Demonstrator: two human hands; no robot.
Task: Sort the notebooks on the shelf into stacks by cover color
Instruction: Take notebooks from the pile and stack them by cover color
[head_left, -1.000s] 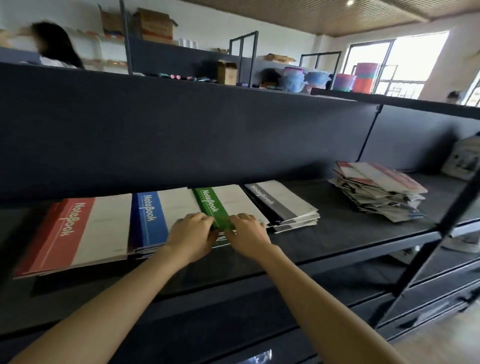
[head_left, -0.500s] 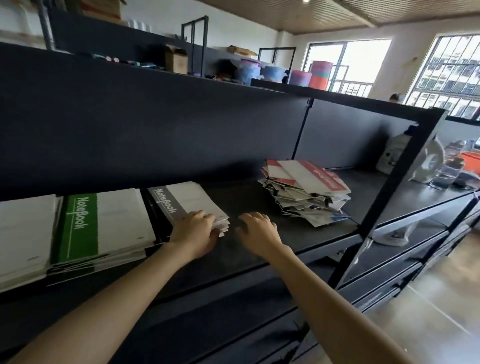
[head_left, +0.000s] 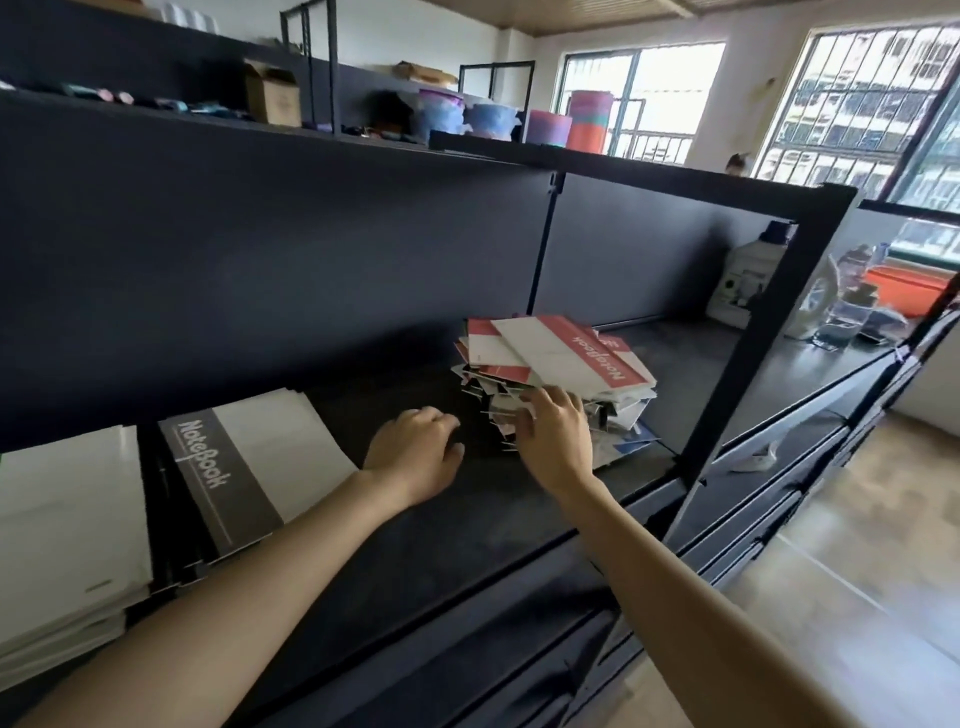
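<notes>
A messy pile of unsorted notebooks (head_left: 558, 358) lies on the black shelf (head_left: 467, 514), with a red-and-white cover on top. My right hand (head_left: 553, 431) reaches into the pile's near side, fingers spread and touching the notebook edges. My left hand (head_left: 415, 452) hovers over the bare shelf just left of the pile, fingers loosely curled, holding nothing. To the left lies a neat stack topped by a grey "NoteBook" cover (head_left: 244, 467). Another stack (head_left: 62, 525) shows only its white half at the far left edge.
A black upright post (head_left: 753, 374) stands right of the pile. Beyond it the shelf carries a white jug (head_left: 743, 280) and bottles. Boxes and coloured tubs (head_left: 545, 124) sit on the top shelf. Lower shelf levels run beneath.
My view and both hands have shifted right, away from the green and grey stacks. My right hand has reached the unsorted pile and my left hand has left the grey stack.
</notes>
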